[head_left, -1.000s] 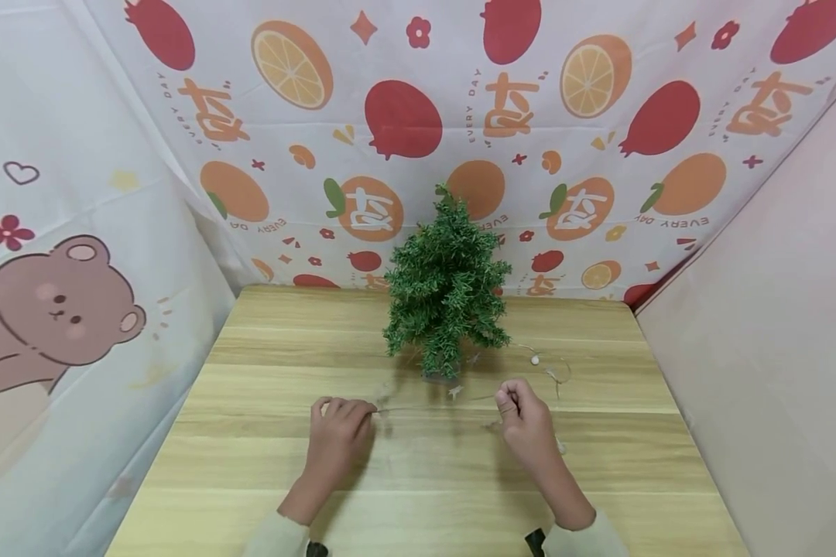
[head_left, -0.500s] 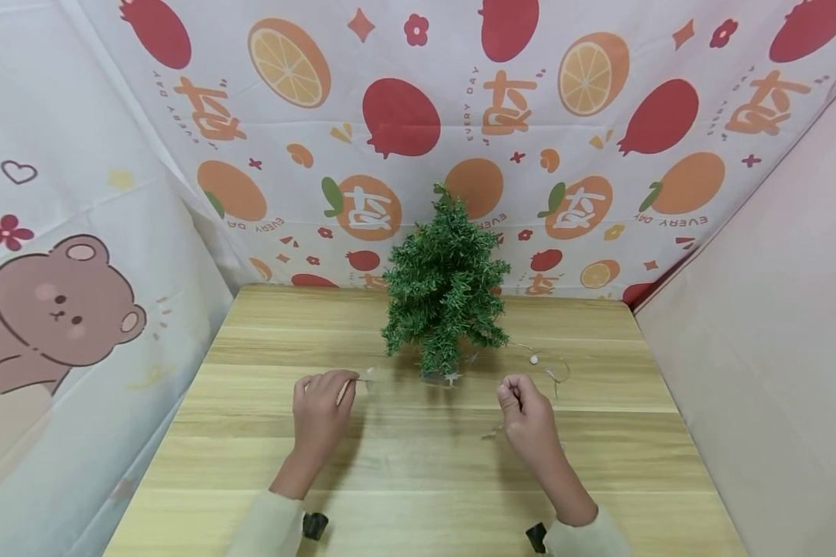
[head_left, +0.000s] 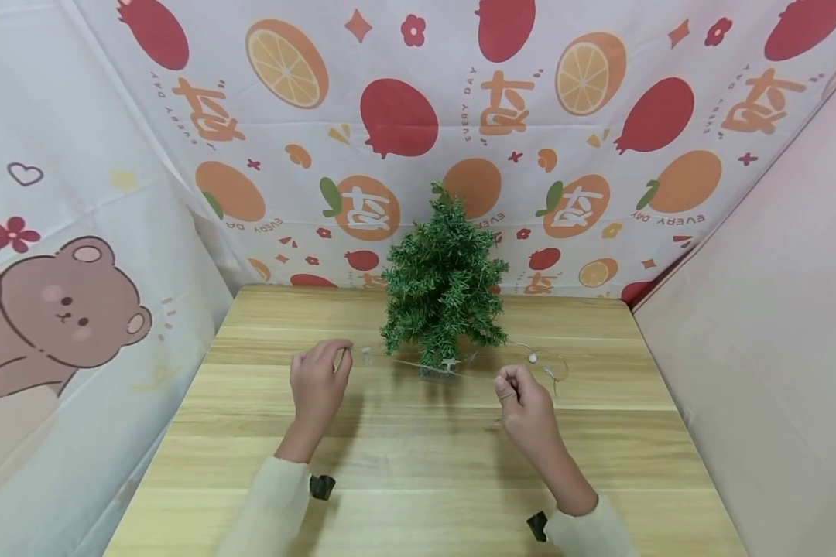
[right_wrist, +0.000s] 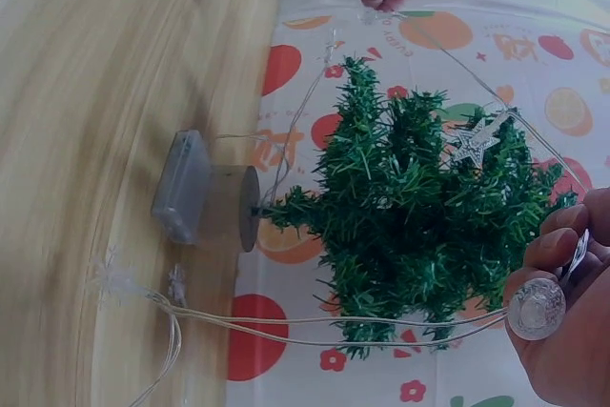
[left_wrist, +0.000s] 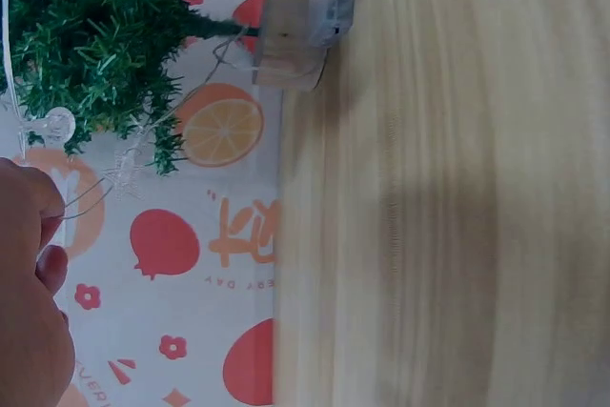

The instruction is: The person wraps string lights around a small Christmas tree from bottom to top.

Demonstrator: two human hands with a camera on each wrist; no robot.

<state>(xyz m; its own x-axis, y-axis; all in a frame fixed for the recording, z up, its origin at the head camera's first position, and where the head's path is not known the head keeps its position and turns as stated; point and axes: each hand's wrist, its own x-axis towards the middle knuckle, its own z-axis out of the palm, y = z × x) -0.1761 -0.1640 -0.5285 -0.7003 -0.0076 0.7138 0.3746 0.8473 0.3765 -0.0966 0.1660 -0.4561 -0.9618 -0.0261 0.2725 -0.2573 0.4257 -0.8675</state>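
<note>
The left hand [head_left: 318, 385] and right hand [head_left: 527, 410] each pinch the string [right_wrist: 286, 319], spanning the front of the upright tree [head_left: 446, 282] on the tabletop [head_left: 404, 483]. A sharp pull could snag its star [right_wrist: 474, 143] in the branches or tip the tree, and the loose loop [head_left: 563, 371] at right may tangle. A box [right_wrist: 181, 188] adjoins the base [right_wrist: 233, 209]; the printed cloth [head_left: 400, 116] close behind likely hampers reaching round.
</note>
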